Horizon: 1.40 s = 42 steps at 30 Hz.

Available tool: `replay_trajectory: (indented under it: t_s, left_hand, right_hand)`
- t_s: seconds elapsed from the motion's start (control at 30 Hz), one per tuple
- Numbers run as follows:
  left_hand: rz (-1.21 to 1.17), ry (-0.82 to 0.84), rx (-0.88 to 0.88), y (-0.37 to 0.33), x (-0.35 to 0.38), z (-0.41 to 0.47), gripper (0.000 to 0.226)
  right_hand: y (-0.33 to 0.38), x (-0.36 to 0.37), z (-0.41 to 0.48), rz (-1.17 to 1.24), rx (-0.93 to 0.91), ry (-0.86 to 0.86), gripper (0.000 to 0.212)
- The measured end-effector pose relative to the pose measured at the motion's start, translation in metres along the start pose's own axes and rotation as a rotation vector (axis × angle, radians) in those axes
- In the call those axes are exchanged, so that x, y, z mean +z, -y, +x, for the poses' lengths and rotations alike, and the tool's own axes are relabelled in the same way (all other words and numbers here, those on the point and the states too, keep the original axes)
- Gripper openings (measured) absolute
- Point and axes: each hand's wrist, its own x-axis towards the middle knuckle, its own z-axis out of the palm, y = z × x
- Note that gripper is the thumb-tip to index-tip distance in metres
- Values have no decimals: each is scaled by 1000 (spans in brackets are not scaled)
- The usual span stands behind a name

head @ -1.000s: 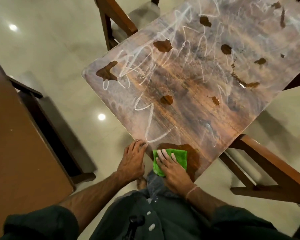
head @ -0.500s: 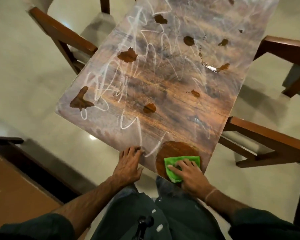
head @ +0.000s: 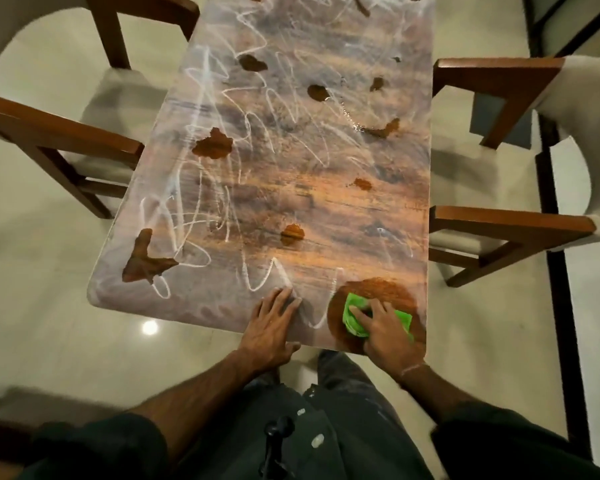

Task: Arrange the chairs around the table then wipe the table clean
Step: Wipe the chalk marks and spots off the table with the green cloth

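Pale glossy floor (head: pixel 49 306); a long wooden table (head: pixel 326 202) runs away from the viewer, top covered w/ white chalk scribbles (head: pixel 201 188) and brown wet-looking patches (head: pixel 213 147). Chairs (head: pixel 510 221) stand close along both long sides. Left hand (head: pixel 272 322) lies flat at the near edge, fingers straight, holding nothing. Right hand (head: pixel 387 336) presses a green cloth (head: pixel 352 318) onto the near right corner, fingers laid over it, not curled round it. The cloth sits inside a large rounded brown patch (head: pixel 378 289).

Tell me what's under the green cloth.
The cloth lies on the table, in a wiped brown patch; the right hand presses it. The surface directly beneath is covered.
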Motion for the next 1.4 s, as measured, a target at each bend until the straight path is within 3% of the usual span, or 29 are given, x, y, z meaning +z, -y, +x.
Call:
replay_trajectory:
  t_s: [0.07, 0.17, 0.27, 0.33, 0.47, 0.57, 0.67, 0.77, 0.87, 1.03, 1.13, 1.23, 1.3, 1.4]
  left_hand:
    - [19, 12, 31, 6, -1, 2, 99]
    - [55, 25, 59, 12, -6, 6, 101]
    - [83, 37, 58, 15, -10, 10, 101]
    - [93, 37, 41, 16, -12, 12, 103]
    - [108, 58, 2, 11, -12, 12, 104]
    - [90, 73, -16, 8, -14, 13, 105]
    - [67, 101, -2, 7, -19, 11, 103]
    - [54, 90, -21, 8, -22, 5, 103]
    - [53, 89, -69, 12, -17, 1, 103]
    - [59, 99, -81, 24, -15, -4, 99]
    - [50, 80, -56, 32, -15, -5, 99]
    - [55, 75, -56, 41, -17, -8, 100]
    - [56, 63, -58, 48, -18, -11, 100]
    - [54, 52, -49, 62, -22, -13, 101]
  right_hand:
    - [35, 10, 11, 44, 105, -10, 77]
    - [48, 39, -3, -12, -123, 76, 86]
    - [18, 37, -32, -122, -312, 128, 67]
    - [7, 31, -30, -99, -275, 137, 66]
    - [53, 21, 5, 34, -11, 131, 76]
    - [59, 28, -1, 38, -226, 185, 79]
    - [18, 30, -18, -93, -438, 82, 71]
    - [24, 28, -7, -51, -247, 153, 70]
    - [76, 26, 18, 41, -80, 82, 76]
    - [45, 41, -4, -23, -479, 159, 71]
    - [30, 39, -4, 22, -326, 88, 78]
    - [85, 35, 15, 29, -67, 59, 77]
    - [105, 41, 20, 60, -118, 89, 83]
    - [81, 40, 5, 52, -349, 210, 77]
